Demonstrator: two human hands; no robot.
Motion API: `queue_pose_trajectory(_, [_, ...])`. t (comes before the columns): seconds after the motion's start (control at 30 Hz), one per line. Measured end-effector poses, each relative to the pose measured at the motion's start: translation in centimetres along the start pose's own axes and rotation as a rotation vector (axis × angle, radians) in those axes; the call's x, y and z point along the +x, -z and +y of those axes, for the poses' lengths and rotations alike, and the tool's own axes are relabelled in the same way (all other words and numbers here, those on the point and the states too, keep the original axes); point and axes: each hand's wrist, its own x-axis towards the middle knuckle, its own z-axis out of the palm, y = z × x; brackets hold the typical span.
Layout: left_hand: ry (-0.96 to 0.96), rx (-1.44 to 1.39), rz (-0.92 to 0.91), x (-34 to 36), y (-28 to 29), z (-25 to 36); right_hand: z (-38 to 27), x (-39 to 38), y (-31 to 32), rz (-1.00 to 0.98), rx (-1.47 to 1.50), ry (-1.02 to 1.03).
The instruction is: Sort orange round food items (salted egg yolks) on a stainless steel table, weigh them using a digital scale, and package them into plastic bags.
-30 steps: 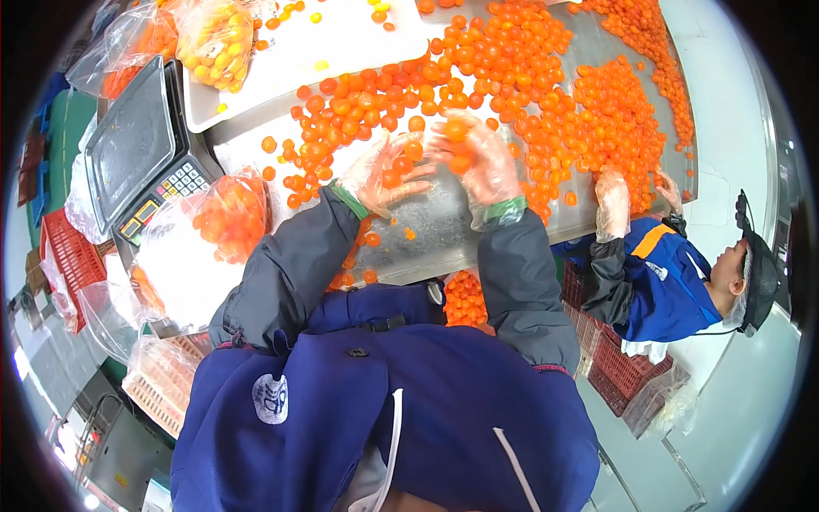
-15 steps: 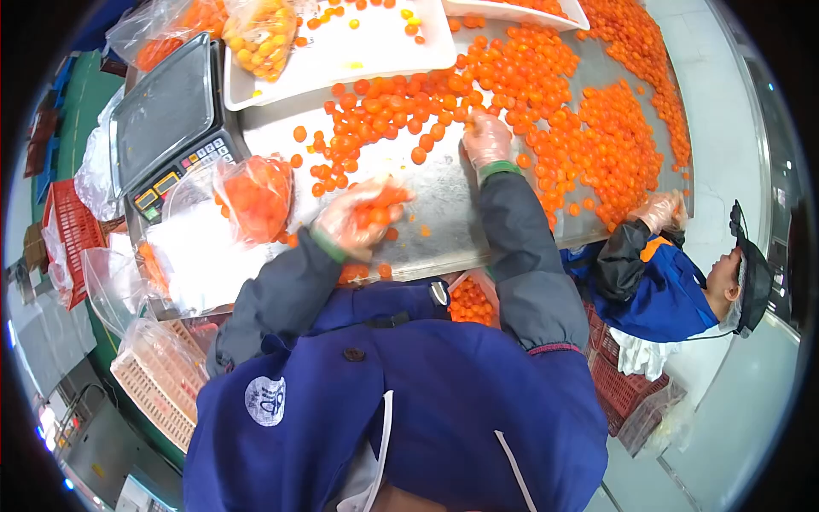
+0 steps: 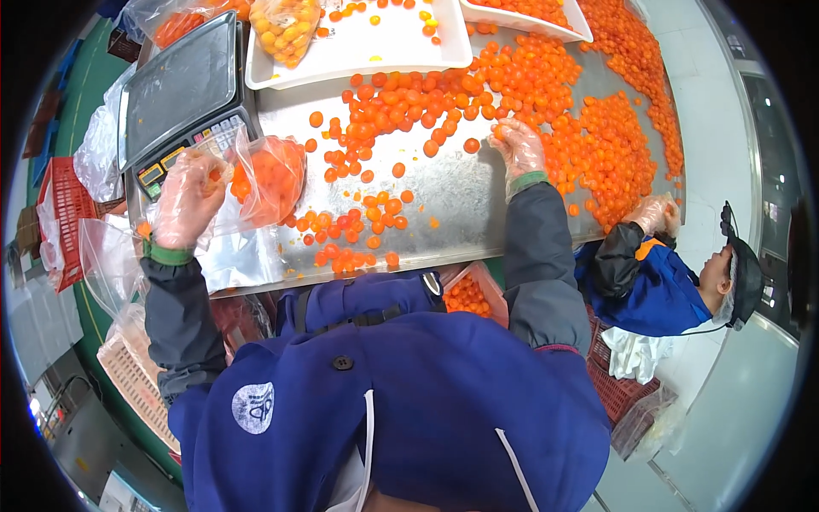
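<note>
My gloved left hand [image 3: 189, 200] is at the mouth of a clear plastic bag beside the scale, its fingers curled with a bit of orange cherry tomato showing between them. That bag [image 3: 275, 183] bulges with orange tomatoes and lies on the metal table [image 3: 444, 192]. Farther right, my gloved right hand [image 3: 520, 152] reaches the near edge of the large tomato pile [image 3: 537, 77]; its fingertips are pinched together on a cherry tomato [image 3: 500, 132]. Between my hands and close to my body lies a small loose group of tomatoes [image 3: 345, 226].
A black digital scale [image 3: 183, 98] stands at the left. Behind are a white tray [image 3: 363, 68] with a bag of yellow tomatoes [image 3: 286, 30] and another white tray [image 3: 572, 32]. Another person [image 3: 657, 282] works at the right end. A red crate [image 3: 68, 205] stands left of the table.
My left hand has swung left from the small tomato group to the bag by the scale, uncovering that group. My right hand has shifted slightly right in view, still at the pile's edge.
</note>
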Motion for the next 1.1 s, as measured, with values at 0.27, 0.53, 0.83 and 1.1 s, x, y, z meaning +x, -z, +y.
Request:
queue_pose_trajectory(0.27, [0.034, 0.104, -0.147, 0.7, -1.1, 1.2, 2.5, -2.1, -1.8, -0.079, 0.041, 0.004])
queue_pose_trajectory(0.53, [-0.168, -0.726, -0.069, 0.2, -2.6, 12.7, 1.3, -6.0, -4.3, -0.282, 0.517, -0.11])
queue_pose_trajectory(0.83, [1.002, -1.973, -0.75, 4.5, -26.0, 14.9, 1.7, -9.1, -4.1, -0.481, -0.201, 0.095])
queue_pose_trajectory(1.1, [0.487, -1.272, -0.395, 11.7, -24.3, 14.2, 4.0, -3.0, 0.1, 0.107, -1.037, 0.621])
